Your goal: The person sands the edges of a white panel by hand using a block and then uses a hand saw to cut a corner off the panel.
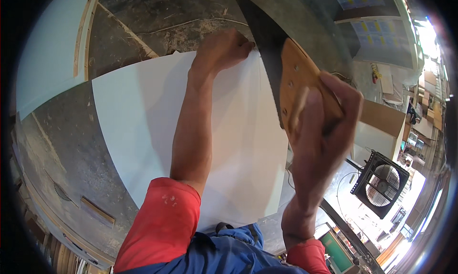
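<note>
My right hand point(324, 116) is wrapped round the wooden handle point(300, 66) of a handsaw. The dark blade point(267, 33) slants up and away to the left, its toothed edge facing my left hand; whether it touches the board below, I cannot tell. A large white board point(238, 140) lies in front of me, with a thin line near its far right part. My left hand point(223, 52) is closed over the board's far edge, thumb pointing toward the blade. Its fingertips are partly hidden.
Another pale panel with a wooden frame point(82, 40) stands at the far left. A black box fan point(382, 184) is on the right, near an open-sided cabinet point(377, 135). Wood strips point(98, 212) lie on the stained concrete floor point(71, 145).
</note>
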Demonstrator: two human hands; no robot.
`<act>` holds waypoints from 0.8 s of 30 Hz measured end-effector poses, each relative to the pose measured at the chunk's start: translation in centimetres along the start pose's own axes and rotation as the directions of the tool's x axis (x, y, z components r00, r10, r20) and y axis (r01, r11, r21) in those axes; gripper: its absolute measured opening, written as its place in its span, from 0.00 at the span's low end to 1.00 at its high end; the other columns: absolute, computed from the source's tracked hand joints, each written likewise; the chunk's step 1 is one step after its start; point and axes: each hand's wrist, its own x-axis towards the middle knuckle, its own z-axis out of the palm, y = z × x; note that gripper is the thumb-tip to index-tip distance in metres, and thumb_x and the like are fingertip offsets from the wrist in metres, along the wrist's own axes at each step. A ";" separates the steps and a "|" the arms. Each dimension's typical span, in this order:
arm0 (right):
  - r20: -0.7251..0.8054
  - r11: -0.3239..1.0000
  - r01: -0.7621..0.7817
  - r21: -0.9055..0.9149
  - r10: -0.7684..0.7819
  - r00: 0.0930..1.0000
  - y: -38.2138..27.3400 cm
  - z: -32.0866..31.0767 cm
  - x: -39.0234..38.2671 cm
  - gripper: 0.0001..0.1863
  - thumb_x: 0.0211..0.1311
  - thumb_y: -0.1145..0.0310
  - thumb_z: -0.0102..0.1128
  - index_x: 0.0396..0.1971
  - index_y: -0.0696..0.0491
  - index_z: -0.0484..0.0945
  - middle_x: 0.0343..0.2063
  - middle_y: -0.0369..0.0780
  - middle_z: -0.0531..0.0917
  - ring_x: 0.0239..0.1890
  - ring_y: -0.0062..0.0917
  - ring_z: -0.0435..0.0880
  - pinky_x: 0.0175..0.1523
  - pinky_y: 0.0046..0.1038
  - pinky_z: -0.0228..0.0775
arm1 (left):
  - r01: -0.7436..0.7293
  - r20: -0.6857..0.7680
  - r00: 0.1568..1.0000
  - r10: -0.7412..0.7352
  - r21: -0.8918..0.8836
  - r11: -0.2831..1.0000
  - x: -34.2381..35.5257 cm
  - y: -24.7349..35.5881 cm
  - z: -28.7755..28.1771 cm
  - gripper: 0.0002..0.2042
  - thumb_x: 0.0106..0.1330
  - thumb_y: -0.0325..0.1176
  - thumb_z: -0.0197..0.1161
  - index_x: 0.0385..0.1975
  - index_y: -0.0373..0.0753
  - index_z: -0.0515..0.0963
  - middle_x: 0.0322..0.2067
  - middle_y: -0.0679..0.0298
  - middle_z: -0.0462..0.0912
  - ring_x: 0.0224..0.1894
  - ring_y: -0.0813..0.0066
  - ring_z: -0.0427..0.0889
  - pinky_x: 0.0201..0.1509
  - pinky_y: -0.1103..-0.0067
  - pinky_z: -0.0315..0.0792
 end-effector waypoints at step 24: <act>-0.088 0.966 -0.114 0.230 0.138 0.987 0.6 -1.9 -4.2 0.15 0.66 0.75 0.60 0.51 0.61 0.71 0.46 0.46 0.75 0.46 0.30 0.79 0.53 0.30 0.71 | 0.011 -0.062 0.998 -0.008 0.051 0.999 -0.3 0.4 0.1 0.13 0.62 0.44 0.60 0.28 0.41 0.86 0.28 0.52 0.85 0.33 0.51 0.84 0.42 0.62 0.77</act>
